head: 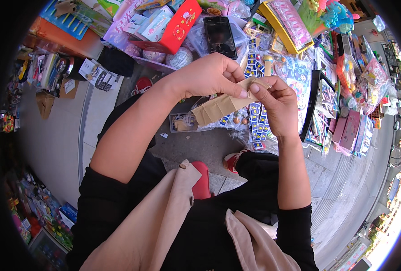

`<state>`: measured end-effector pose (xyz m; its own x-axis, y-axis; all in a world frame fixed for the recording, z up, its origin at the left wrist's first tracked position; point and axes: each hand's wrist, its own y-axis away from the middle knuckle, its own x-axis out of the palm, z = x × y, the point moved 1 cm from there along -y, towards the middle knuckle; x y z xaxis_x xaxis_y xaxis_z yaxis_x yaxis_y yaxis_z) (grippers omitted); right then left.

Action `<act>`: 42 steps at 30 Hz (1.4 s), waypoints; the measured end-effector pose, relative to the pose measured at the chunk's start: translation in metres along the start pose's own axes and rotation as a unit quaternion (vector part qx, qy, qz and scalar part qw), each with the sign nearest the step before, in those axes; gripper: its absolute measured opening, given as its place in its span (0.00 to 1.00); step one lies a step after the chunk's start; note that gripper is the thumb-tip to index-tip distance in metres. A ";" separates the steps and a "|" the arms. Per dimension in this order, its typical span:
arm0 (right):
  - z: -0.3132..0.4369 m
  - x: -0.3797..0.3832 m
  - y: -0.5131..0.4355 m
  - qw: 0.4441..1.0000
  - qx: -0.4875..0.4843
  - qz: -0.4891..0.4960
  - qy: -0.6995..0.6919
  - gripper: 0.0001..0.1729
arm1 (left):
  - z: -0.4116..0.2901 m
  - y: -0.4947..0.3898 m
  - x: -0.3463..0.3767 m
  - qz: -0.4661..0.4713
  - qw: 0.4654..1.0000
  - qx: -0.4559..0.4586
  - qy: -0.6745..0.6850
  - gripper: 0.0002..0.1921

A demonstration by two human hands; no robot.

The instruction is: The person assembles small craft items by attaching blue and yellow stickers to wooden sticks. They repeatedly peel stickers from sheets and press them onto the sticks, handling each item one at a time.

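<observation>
A creased strip of brown paper (215, 109) spans the space between my hands, its lower left end hanging free. My left hand (217, 76) pinches it between thumb and fingers from the left. At the strip's upper right end, my right hand (280, 100) grips a folded or rolled part; the fingers hide some of it. Below the hands lie strips of small blue-and-white printed pieces (258, 127) on clear plastic. Small round balls (240, 120) sit among them. Just left of these stands a clear plastic box (180, 123) holding small brown pieces.
A smartphone (220, 37) rests on a translucent plastic box beyond my hands. Beside it stand a red box (173, 28) and a yellow-edged box of pink items (288, 25). A black tray (313, 105) lies right. A red stool (201, 179) shows between my legs.
</observation>
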<state>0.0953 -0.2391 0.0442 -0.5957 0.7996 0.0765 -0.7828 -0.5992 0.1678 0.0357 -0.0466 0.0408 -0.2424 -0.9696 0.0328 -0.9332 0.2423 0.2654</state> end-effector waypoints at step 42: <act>0.004 0.004 0.009 0.991 -0.002 0.128 0.036 0.08 | -0.012 0.014 0.001 0.082 0.996 0.000 0.032 0.12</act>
<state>0.0868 -0.2414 0.0500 -0.7861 0.6164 0.0467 -0.6048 -0.7826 0.1477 0.0262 -0.0442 0.0562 -0.3742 -0.9171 0.1374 -0.8825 0.3977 0.2512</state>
